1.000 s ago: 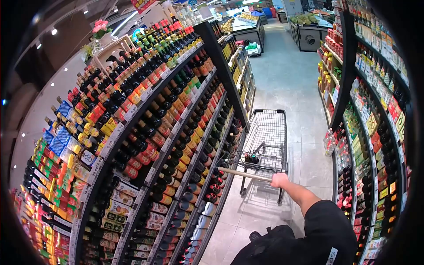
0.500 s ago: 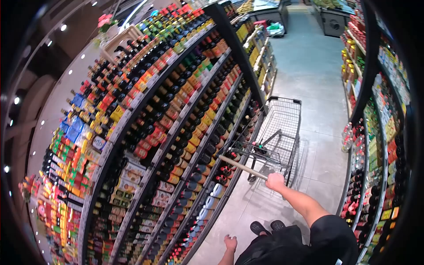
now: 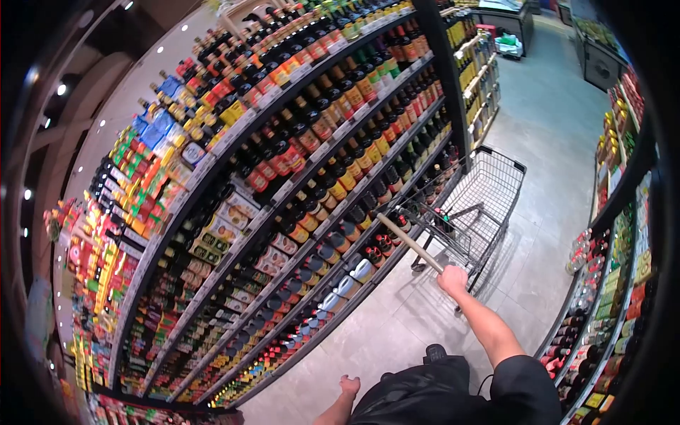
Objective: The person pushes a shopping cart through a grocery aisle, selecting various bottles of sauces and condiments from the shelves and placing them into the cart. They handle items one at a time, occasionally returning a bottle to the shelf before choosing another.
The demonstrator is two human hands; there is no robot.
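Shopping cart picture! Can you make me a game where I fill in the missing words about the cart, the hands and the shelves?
1. The right hand grips the ____ of the shopping cart.
2. The left hand holds ____.
3. The sleeve on the right arm is coloured ____.
4. The long shelf rack to the left of the cart is packed mostly with ____.

Missing words: handle; nothing; black; bottles.

Dark tiered shelf, bottles in rows, grey floor, shopping cart on it
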